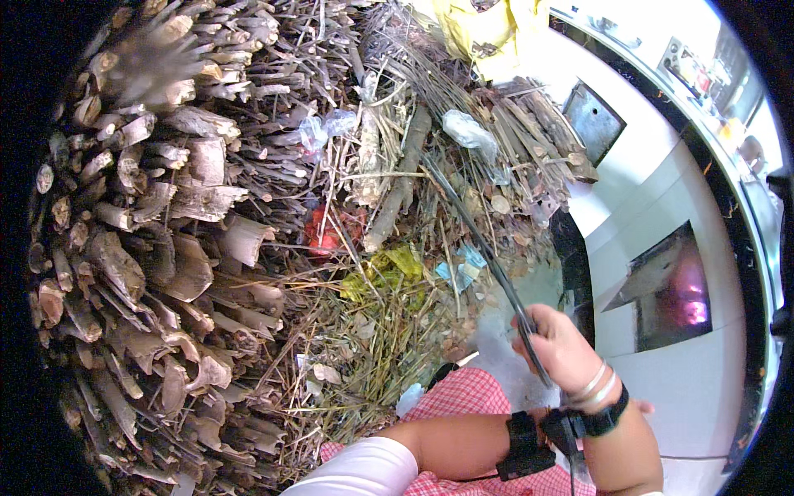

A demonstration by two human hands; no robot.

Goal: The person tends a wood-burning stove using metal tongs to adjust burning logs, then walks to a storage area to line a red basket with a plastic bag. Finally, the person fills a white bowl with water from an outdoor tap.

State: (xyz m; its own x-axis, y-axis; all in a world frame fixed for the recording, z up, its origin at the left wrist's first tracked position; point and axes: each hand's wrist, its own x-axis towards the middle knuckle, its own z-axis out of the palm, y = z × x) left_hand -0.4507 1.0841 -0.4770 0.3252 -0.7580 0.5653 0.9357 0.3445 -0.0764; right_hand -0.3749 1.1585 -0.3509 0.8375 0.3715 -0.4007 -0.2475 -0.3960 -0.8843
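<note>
My right hand, with pale bangles and a black strap at the wrist, grips the lower end of a long dark metal rod. The rod slants up and left, and its far end lies over sticks and dry litter. From the lower left my left forearm crosses behind the right wrist. Most of my left hand is hidden there; only a fingertip seems to show past the right arm. Below the rod, a crumpled blue wrapper lies on the littered floor.
Stacked split firewood fills the left side. A thick branch, a yellow-green plastic bag, a red bag and straw lie mid-view. At right, a white tiled wall has a dark opening glowing pink under a counter.
</note>
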